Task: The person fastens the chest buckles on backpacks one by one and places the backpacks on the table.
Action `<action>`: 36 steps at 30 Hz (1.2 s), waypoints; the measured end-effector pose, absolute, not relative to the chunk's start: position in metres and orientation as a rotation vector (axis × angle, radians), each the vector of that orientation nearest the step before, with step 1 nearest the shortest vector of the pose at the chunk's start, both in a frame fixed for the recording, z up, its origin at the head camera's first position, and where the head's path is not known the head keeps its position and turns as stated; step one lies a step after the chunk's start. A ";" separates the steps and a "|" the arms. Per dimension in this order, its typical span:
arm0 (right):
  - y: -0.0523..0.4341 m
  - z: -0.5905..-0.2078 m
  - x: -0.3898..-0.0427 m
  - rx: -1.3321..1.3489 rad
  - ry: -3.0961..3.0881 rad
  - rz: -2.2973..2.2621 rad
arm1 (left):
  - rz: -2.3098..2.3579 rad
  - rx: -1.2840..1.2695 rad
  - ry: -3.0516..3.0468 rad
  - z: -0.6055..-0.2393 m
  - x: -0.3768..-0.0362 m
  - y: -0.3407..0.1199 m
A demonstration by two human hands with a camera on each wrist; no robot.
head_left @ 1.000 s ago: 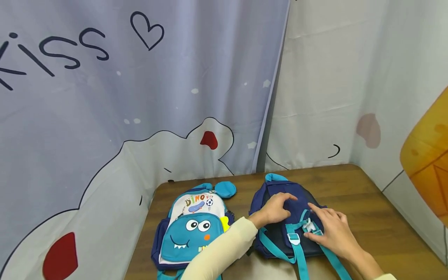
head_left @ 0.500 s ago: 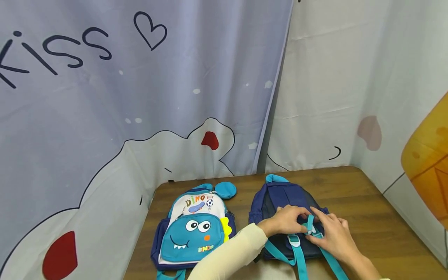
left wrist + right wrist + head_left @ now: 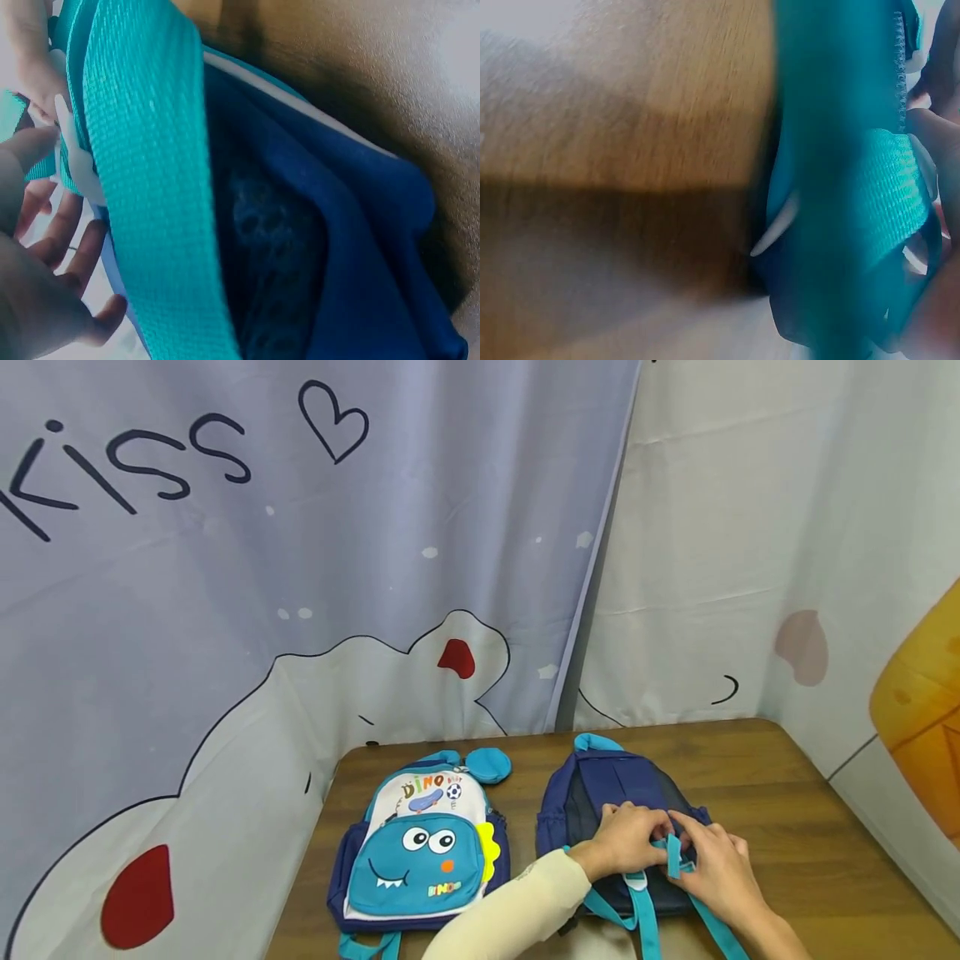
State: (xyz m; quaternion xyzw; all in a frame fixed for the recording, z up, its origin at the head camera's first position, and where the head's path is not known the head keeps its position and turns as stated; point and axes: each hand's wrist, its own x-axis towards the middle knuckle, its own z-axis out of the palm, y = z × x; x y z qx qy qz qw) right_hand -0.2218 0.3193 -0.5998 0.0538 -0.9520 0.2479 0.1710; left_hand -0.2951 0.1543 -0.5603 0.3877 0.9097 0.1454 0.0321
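Note:
A navy backpack (image 3: 558, 797) lies with its back panel and teal straps facing up, at the right half of the table. Over its lower part, my left hand (image 3: 626, 839) pinches a short teal strap (image 3: 672, 857) between thumb and fingers. Opposite it, my right hand (image 3: 720, 868) holds the same strap from the right, thumb and index finger close to the left fingertips. The fingers hide most of the join. In the left wrist view a white plastic buckle piece (image 3: 84, 176) shows beside the left fingers. A white adjuster (image 3: 635, 882) sits on the lower strap.
A second backpack (image 3: 416, 877) with a dinosaur face stands to the left, a round teal pouch (image 3: 489, 765) at its top. The wooden table (image 3: 787, 793) ends at the back against a printed curtain (image 3: 450, 527).
My left hand has come down and right from above the backpack to pinch the strap beside my right hand. A short strap end now stands up between the hands; the white clip there is covered.

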 end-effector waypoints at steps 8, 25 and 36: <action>0.315 -0.593 -0.225 0.110 -2.752 0.715 | 0.480 1.214 2.918 -0.560 -0.297 0.144; 0.304 -0.580 -0.232 0.198 -2.806 0.622 | 0.646 1.241 2.891 -0.562 -0.297 0.108; 0.300 -0.581 -0.233 0.242 -2.845 0.609 | 0.700 1.261 2.885 -0.569 -0.296 0.097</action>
